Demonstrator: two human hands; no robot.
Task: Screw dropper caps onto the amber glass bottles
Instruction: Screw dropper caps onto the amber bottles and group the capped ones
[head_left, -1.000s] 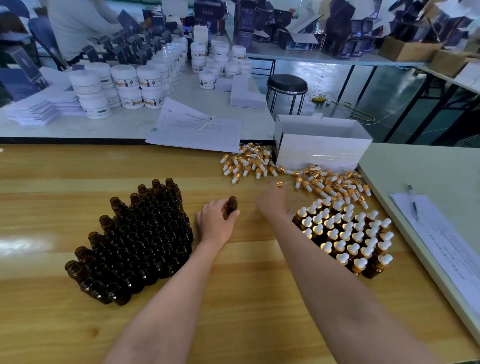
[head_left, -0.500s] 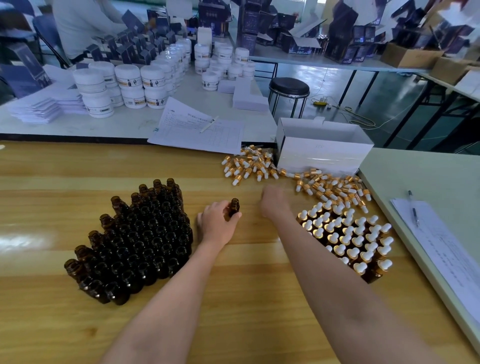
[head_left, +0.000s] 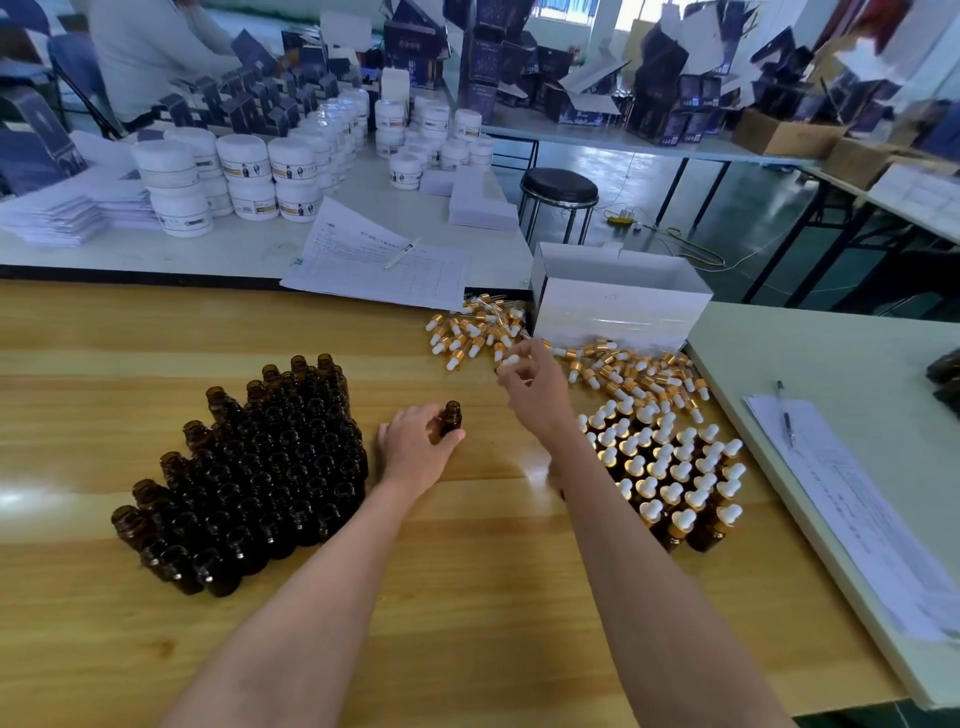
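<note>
Two bare hands reach out over the wooden table (head_left: 467, 613), both near its middle. Left hand (head_left: 413, 449): fingers (head_left: 423, 415) and thumb curled round one amber bottle (head_left: 451, 418), upright and uncapped, base on the wood, open mouth clear above the thumb. Right hand (head_left: 537, 395): raised a little nearer the far edge, fingertips (head_left: 519, 375) pinched together on a dropper cap (head_left: 510, 360), white bulb showing, the rest hidden behind the fingers.

Just beyond that hand, a loose pile of caps (head_left: 470, 332) with gold collars and white bulbs, strewn along the far edge and trailing rightward in front of a white box (head_left: 618, 312) at the far right corner. Dozens of open bottles (head_left: 260, 467) packed upright in a tight block toward the left edge, just beside the left hand. Dozens of capped bottles (head_left: 670, 467) standing in rows by the right edge, close against the right forearm.

Past the far edge, a pale table (head_left: 234, 249) with a printed form (head_left: 384, 265) and a pen on it, stacked white jars (head_left: 244, 171) and flat piles of leaflets (head_left: 57, 218). On the floor beyond the box, a round black stool (head_left: 558, 189). Against the right edge, a side table (head_left: 831, 353) carrying a sheet (head_left: 841, 499) with a second pen lying on it. At the far left corner of the pale table, a person (head_left: 150, 47) in a light top, partly out of frame.
</note>
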